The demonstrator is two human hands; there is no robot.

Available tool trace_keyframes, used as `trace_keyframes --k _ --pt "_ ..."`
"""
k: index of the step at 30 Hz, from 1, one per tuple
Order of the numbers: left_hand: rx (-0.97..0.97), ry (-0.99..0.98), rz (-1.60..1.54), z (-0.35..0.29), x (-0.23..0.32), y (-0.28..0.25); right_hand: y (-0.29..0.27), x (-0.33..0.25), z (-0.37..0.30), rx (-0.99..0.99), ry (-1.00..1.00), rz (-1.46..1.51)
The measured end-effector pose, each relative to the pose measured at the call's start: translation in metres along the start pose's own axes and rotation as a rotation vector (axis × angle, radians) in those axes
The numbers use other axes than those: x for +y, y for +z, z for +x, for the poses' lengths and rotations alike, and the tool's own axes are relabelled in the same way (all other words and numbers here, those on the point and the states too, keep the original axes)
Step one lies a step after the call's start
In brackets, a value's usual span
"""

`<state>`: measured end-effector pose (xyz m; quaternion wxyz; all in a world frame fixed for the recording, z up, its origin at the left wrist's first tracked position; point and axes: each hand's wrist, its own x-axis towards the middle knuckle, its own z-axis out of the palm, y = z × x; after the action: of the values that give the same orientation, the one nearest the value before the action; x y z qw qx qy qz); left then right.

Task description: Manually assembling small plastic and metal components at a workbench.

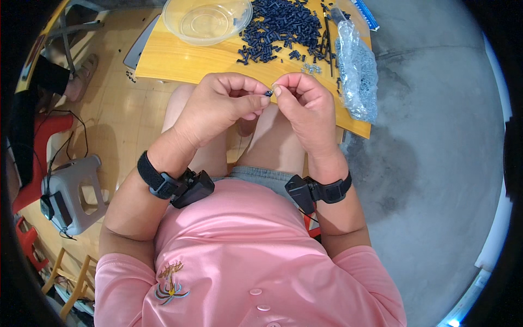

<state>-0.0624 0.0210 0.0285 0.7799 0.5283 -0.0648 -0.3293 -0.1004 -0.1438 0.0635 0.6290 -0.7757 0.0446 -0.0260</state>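
My left hand (223, 101) pinches a small black plastic part (268, 94) between thumb and forefinger, just off the table's near edge. My right hand (305, 103) meets it there, thumb and forefinger closed on a tiny silvery metal piece (272, 89) that touches the black part; the fingertips hide most of both. Beyond the hands lies a big heap of similar black parts (280, 24) on the yellow wooden table (180, 62). A few silvery metal pieces (311, 68) rest in a small group in front of the heap.
Left of the heap stands a round clear plastic tub (207, 22). A clear bag of small metal pieces (357, 71) lies along the table's right edge, beside thin dark rods (328, 41). A grey plastic stool (81, 191) is at left, near another person's foot (83, 79).
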Motion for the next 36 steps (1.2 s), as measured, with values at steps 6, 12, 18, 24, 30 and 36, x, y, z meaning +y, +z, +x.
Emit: trace_keyframes --k 6,12,18,24,30,36 --pt "0.037 0.078 0.111 -0.0004 -0.0024 0.0019 0.0018 0.0013 0.0003 0.025 -0.042 -0.053" --pt "0.074 0.101 0.133 -0.0017 -0.0002 0.005 0.0038 0.0013 -0.0004 0.033 -0.086 -0.155" --pt "0.097 0.195 0.121 -0.0001 -0.0052 0.0057 0.0043 0.0026 -0.0006 0.046 -0.117 -0.167" --pt "0.09 0.075 0.099 -0.0007 0.0027 0.0025 0.0034 -0.0033 -0.0021 0.035 -0.284 -0.343" --pt "0.098 0.018 -0.001 0.0014 0.0004 -0.0023 0.0018 -0.0067 -0.0039 -0.076 -0.572 -0.674" --pt "0.061 -0.036 -0.085 0.007 -0.001 -0.0018 0.0014 -0.0029 -0.0025 -0.074 -0.587 -0.746"
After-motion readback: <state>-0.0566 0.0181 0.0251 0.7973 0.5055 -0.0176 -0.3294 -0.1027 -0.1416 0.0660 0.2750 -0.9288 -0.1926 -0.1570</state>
